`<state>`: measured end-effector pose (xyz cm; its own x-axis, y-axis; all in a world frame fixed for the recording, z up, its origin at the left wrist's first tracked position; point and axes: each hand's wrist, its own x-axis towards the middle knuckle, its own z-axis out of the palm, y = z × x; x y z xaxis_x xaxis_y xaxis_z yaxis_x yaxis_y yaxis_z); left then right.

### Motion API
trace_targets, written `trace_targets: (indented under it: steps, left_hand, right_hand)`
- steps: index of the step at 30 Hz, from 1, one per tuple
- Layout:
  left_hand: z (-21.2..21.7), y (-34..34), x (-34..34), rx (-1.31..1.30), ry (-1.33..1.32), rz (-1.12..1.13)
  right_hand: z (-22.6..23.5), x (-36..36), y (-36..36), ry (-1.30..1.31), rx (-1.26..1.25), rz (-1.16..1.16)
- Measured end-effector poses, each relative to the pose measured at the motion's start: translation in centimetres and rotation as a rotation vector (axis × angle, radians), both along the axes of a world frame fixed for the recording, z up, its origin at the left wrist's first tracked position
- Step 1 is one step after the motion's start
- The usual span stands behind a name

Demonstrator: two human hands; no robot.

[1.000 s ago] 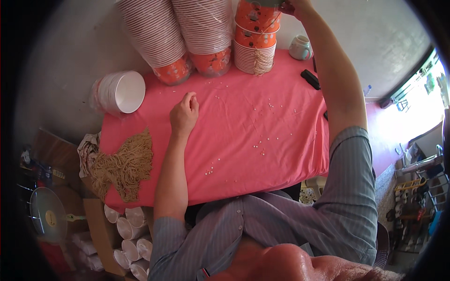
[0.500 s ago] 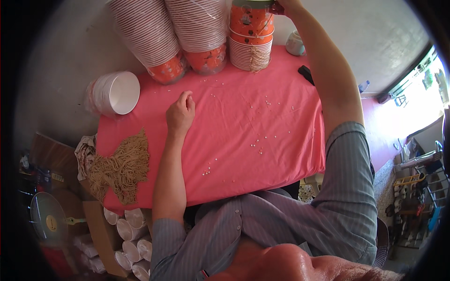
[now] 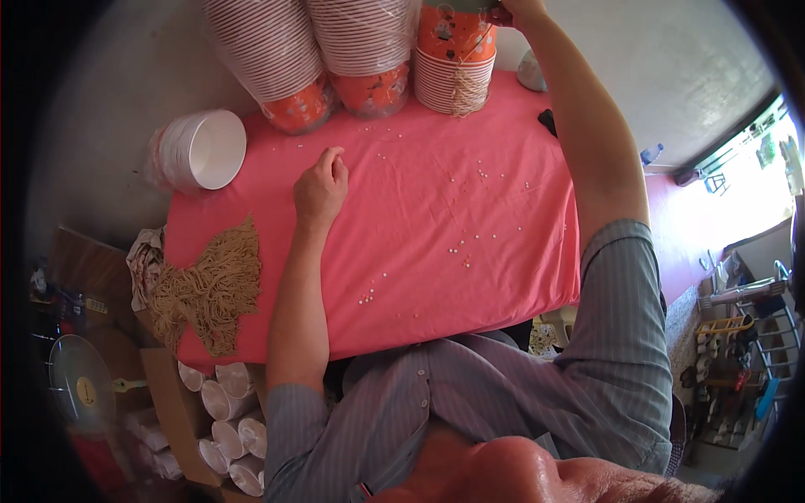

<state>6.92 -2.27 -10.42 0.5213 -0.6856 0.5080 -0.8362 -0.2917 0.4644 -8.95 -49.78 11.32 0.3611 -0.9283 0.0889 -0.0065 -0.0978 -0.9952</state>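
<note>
At the far table edge stands the orange cup stack (image 3: 457,59), white-ribbed below, string hanging down its front; the right hand (image 3: 516,10) grips its top. Well apart, the left hand (image 3: 320,186) rests loosely curled, empty, on the pink cloth (image 3: 436,277).

L hand (image 3: 320,186) is resting palm-down w/ fingers curled loosely under, knuckles pointing fwd, not gripping anything. L forearm is running straight back toward the body, elbow bent near the torso, sleeve ending above the elbow. R arm is stretching far fwd and up, nearly straight, forearm bare, striped sleeve covering the upper arm. R hand (image 3: 521,10) is sitting at the top edge of view, mostly cropped, so its grip is unclear.
</note>
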Motion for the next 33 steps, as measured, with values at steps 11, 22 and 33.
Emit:
trace_targets:
  steps: [11, 22, 33]
  left_hand:
    - [-0.1, 0.2, -0.1, -0.049, -0.046, -0.034]
    - [-1.4, 1.2, 0.8, -0.049, -0.096, 0.013]
    - [-0.5, 0.5, -0.5, -0.068, -0.049, -0.004]
  right_hand:
    - [-2.1, -0.7, 3.7, 0.007, -0.147, 0.017]
    - [-8.3, 0.5, 24.6, 0.469, -1.183, -0.067]
    - [-9.6, -5.6, 47.2, 0.153, -1.061, 0.956]
